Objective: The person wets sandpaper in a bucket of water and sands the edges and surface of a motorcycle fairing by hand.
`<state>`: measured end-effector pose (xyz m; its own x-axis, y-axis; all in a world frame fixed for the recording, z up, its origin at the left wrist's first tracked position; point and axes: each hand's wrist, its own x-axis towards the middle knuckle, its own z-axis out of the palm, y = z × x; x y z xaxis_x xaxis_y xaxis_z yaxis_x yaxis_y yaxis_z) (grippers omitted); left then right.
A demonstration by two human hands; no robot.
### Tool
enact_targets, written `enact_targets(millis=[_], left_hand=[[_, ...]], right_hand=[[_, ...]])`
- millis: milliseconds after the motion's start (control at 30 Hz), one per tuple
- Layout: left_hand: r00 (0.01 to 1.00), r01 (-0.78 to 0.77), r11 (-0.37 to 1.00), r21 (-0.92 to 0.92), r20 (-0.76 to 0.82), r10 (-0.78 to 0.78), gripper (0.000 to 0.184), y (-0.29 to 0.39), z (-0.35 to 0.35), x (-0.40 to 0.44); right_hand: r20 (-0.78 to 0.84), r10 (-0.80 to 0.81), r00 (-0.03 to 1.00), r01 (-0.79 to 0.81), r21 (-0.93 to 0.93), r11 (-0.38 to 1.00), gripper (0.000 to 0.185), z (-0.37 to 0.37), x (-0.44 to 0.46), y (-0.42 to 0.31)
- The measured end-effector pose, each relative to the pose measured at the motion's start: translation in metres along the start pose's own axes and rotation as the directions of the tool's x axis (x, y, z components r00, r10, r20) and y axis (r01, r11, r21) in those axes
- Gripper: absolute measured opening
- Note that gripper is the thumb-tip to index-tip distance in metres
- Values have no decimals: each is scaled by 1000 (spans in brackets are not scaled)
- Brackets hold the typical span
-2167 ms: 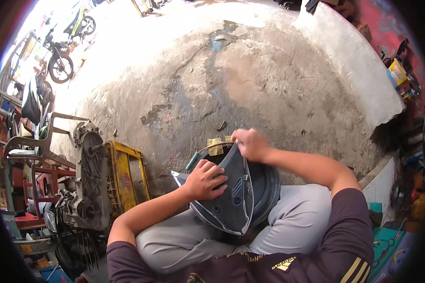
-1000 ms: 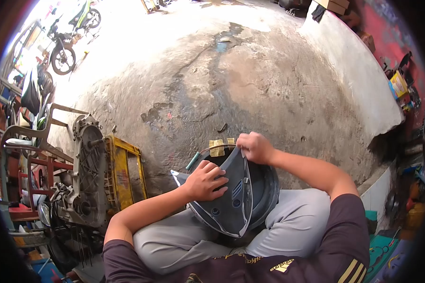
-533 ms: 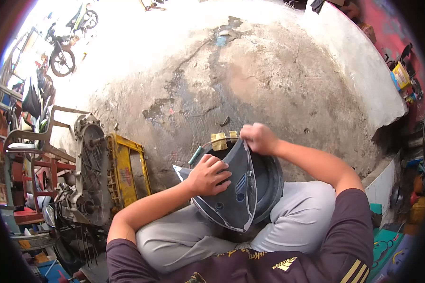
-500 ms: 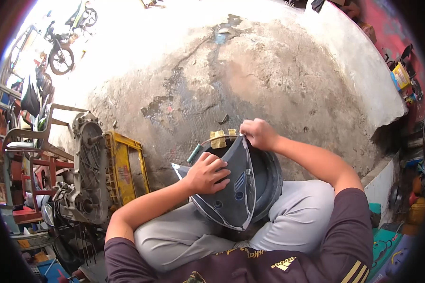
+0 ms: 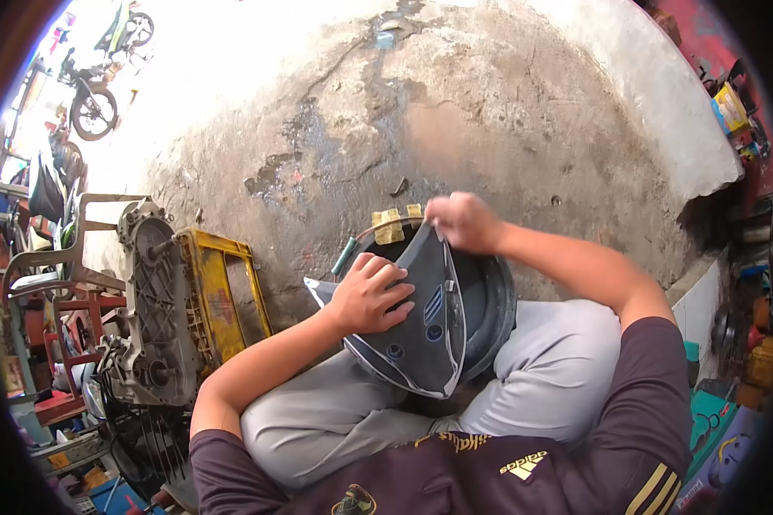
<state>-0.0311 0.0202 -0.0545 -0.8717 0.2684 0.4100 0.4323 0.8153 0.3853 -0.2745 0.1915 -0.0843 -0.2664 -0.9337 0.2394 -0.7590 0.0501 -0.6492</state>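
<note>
A dark grey motorcycle fairing panel (image 5: 423, 348) with pale edges and small blue marks leans over a round black basin (image 5: 495, 322) between my legs. My left hand (image 5: 372, 296) lies on the panel's outer face, its bent fingers apart. At the panel's upper tip, the fingers of my right hand (image 5: 464, 223) are closed round the edge. That hand is blurred, and whether a small piece lies inside the fingers is hidden. Yellow pieces (image 5: 388, 227) hang on the basin's far rim, beside a teal tube (image 5: 344, 256).
A metal engine casing (image 5: 159, 300) and a yellow crate (image 5: 223, 292) stand close on my left, with a chair (image 5: 86, 240) behind them. A low white wall (image 5: 661, 112) runs along the right. Motorcycle parts crowd the far left. The concrete floor (image 5: 489, 146) has wet patches.
The view has tilted slightly, so the floor and the basin sit higher in it. My right hand stays at the panel's tip and is now more blurred; my left hand rests in the same spot.
</note>
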Motion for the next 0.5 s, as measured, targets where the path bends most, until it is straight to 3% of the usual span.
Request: enact_targets(millis=[33,100,167,200,333,500], left_hand=[[1000,-6,1000,6,-2,6,29,0,1,0],[1000,-5,1000,12,-3,5,29,0,1,1],[1000,-8,1000,-7,-8,8,29,-1,1,-1],[1000,-8,1000,-8,-7,8,29,-1,2,-1],[1000,-4,1000,-10,-17,4,28,0,0,0],[1000,3,1000,-18,3,-3,28,0,1,-1]], right_hand=[[-17,95,995,-95,-34,995,13,-5,2,7],[-80,83,993,-82,11,997,13,-6,8,7],[46,240,970,-239,-24,971,16,-5,6,-15],[45,88,995,-89,12,996,17,-6,4,-24],[-37,47,998,-51,-103,993,17,-9,9,0],[-20,-29,999,29,4,1000,15,2,-4,-8]])
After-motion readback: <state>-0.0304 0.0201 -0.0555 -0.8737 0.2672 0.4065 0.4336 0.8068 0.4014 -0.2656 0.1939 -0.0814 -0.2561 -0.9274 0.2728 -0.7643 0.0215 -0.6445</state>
